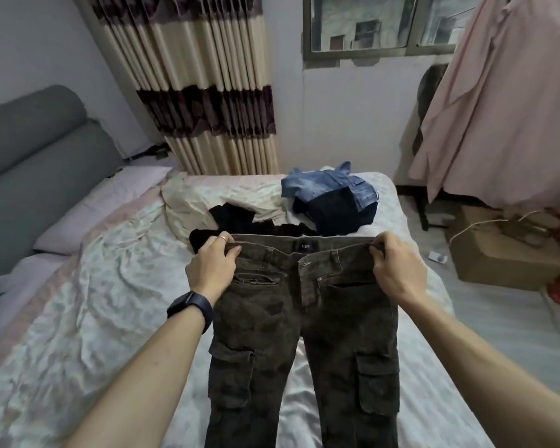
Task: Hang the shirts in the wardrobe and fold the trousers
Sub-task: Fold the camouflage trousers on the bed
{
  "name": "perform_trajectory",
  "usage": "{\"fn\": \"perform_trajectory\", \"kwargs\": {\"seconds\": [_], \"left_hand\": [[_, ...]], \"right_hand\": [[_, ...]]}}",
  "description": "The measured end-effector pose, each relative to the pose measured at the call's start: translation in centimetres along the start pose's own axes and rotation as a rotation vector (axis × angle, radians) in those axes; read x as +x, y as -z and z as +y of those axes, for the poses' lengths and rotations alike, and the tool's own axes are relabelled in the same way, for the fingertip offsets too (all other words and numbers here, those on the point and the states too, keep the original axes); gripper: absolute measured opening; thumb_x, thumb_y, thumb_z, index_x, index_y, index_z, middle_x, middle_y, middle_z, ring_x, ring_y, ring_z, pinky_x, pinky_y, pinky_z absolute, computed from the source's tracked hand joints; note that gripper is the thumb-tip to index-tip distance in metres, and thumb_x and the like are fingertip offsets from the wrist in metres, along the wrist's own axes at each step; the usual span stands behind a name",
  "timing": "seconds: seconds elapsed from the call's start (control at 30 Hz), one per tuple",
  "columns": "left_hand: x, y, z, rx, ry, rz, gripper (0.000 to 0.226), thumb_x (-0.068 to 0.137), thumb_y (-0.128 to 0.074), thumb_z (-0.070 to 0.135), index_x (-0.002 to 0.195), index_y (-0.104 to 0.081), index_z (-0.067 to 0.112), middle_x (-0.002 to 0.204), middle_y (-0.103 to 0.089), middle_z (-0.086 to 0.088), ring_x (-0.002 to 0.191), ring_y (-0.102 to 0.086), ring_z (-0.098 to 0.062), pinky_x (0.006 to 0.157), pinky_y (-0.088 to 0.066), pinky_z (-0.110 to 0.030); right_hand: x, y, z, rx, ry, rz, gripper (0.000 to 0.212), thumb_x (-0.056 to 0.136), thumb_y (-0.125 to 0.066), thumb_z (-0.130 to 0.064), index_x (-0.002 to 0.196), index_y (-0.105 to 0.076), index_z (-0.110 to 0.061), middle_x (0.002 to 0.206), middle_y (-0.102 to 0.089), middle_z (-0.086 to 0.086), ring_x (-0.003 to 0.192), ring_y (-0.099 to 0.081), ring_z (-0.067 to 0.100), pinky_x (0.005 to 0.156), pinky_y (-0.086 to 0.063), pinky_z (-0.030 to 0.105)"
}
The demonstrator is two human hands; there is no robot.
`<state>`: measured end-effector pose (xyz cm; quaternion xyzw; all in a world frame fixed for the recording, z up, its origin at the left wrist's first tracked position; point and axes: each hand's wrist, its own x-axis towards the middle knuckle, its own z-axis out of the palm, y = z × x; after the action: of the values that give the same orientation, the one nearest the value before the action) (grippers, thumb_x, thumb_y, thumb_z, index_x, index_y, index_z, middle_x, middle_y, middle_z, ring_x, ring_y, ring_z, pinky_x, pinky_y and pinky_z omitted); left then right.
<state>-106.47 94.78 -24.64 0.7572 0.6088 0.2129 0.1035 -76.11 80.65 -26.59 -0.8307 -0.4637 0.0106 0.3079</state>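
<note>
Dark olive cargo trousers point(304, 334) lie flat on the bed point(110, 318), legs running toward me. My left hand point(212, 265) and right hand point(396, 270) each pinch one waistband corner. I think the fold goes sideways, one leg over the other; both hands are equally near.

I count one pair of cargo trousers point(304, 318), one pale jeans point(320, 185), one navy garment point(337, 213), one black garment point(233, 218), one pink shirt point(498, 108).

The trousers point(259, 321) are matt, coarse cloth. The bedsheet point(110, 302) looks glossy and crumpled. The box point(505, 258) is cardboard.
</note>
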Motion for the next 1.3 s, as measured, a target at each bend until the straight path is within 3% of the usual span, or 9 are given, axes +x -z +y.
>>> {"fn": "perform_trajectory", "kwargs": {"seconds": [0.27,0.43,0.57,0.63,0.7,0.87,1.0,1.13,1.3], "left_hand": [[10.0,-14.4,-2.7,0.198,-0.148,-0.106,0.02,0.106,-0.042,0.038,0.106,-0.053,0.02,0.099,-0.073,-0.005,0.091,-0.069,-0.038,0.065,-0.044,-0.038],[16.3,-26.2,-6.3,0.259,-0.176,-0.192,0.028,0.107,-0.036,0.041,0.121,-0.05,0.022,0.111,-0.064,-0.001,0.095,-0.066,-0.037,0.063,-0.038,-0.038],[18.2,-37.2,-9.3,0.436,-0.193,-0.267,0.04,0.106,-0.042,0.023,0.145,-0.038,0.02,0.151,-0.042,-0.006,0.129,-0.051,-0.033,0.088,-0.046,-0.047],[15.6,-42.2,-10.5,0.467,-0.316,-0.266,0.054,0.103,-0.047,0.029,0.154,-0.035,0.021,0.164,-0.027,-0.009,0.147,-0.031,-0.033,0.111,-0.033,-0.053],[10.5,-45.9,-11.3,0.32,-0.414,-0.344,0.061,0.099,-0.044,0.046,0.155,-0.037,0.022,0.166,-0.026,-0.008,0.152,-0.023,-0.032,0.119,-0.021,-0.057],[4.3,-50.1,-15.0,0.285,-0.484,-0.519,0.065,0.098,-0.021,0.071,0.158,-0.006,0.05,0.169,0.002,0.01,0.157,-0.001,-0.022,0.121,0.0,-0.062],[5.1,-51.0,-15.7,0.36,-0.471,-0.594,0.063,0.097,-0.012,0.074,0.153,0.009,0.056,0.166,0.015,0.016,0.155,0.013,-0.018,0.118,0.01,-0.064],[2.5,-48.8,-12.6,0.331,-0.224,-0.722,0.06,0.103,-0.013,0.06,0.155,0.015,0.049,0.165,0.025,0.01,0.154,0.02,-0.023,0.118,0.008,-0.064],[-6.9,-43.2,-8.7,0.1,-0.151,-0.684,0.061,0.106,-0.027,0.049,0.162,-0.01,0.032,0.17,-0.004,-0.005,0.157,0.002,-0.024,0.124,-0.002,-0.056]], "right_hand": [[8.3,-12.5,6.1,-0.143,-0.098,-0.088,0.009,0.104,-0.047,-0.027,0.098,-0.049,-0.021,0.096,-0.059,0.001,0.079,-0.045,0.022,0.061,-0.039,0.038],[13.6,-23.3,10.7,-0.197,-0.13,-0.11,0.012,0.103,-0.045,-0.027,0.093,-0.047,-0.021,0.096,-0.059,0.003,0.08,-0.05,0.026,0.061,-0.04,0.038],[14.6,-33.8,14.3,-0.172,-0.21,-0.139,0.021,0.102,-0.048,-0.024,0.12,-0.058,-0.017,0.129,-0.059,0.011,0.114,-0.051,0.034,0.083,-0.044,0.043],[11.4,-38.3,15.8,-0.245,-0.13,-0.164,0.042,0.1,-0.053,-0.029,0.14,-0.053,-0.016,0.153,-0.042,0.017,0.143,-0.033,0.037,0.111,-0.036,0.052],[5.7,-41.7,15.8,-0.282,-0.004,-0.22,0.05,0.101,-0.05,-0.042,0.148,-0.047,-0.025,0.164,-0.027,0.013,0.154,-0.016,0.031,0.12,-0.024,0.056],[-5.3,-43.2,17.3,-0.396,0.202,-0.518,0.061,0.101,-0.028,-0.062,0.158,-0.019,-0.044,0.17,-0.008,-0.002,0.157,-0.004,0.019,0.123,-0.012,0.053],[-4.3,-41.5,21.3,-0.593,0.04,-0.592,0.063,0.1,-0.017,-0.067,0.158,-0.006,-0.047,0.169,0.002,-0.007,0.156,0.008,0.015,0.123,0.005,0.054],[-4.5,-38.6,21.3,-0.642,-0.141,-0.606,0.063,0.101,-0.011,-0.064,0.158,0.007,-0.044,0.167,0.019,-0.003,0.152,0.025,0.017,0.12,0.017,0.055],[-10.2,-32.3,21.1,-0.46,-0.317,-0.49,0.066,0.102,-0.031,-0.056,0.161,-0.014,-0.031,0.169,-0.006,0.009,0.155,-0.002,0.027,0.123,-0.008,0.054]]}}
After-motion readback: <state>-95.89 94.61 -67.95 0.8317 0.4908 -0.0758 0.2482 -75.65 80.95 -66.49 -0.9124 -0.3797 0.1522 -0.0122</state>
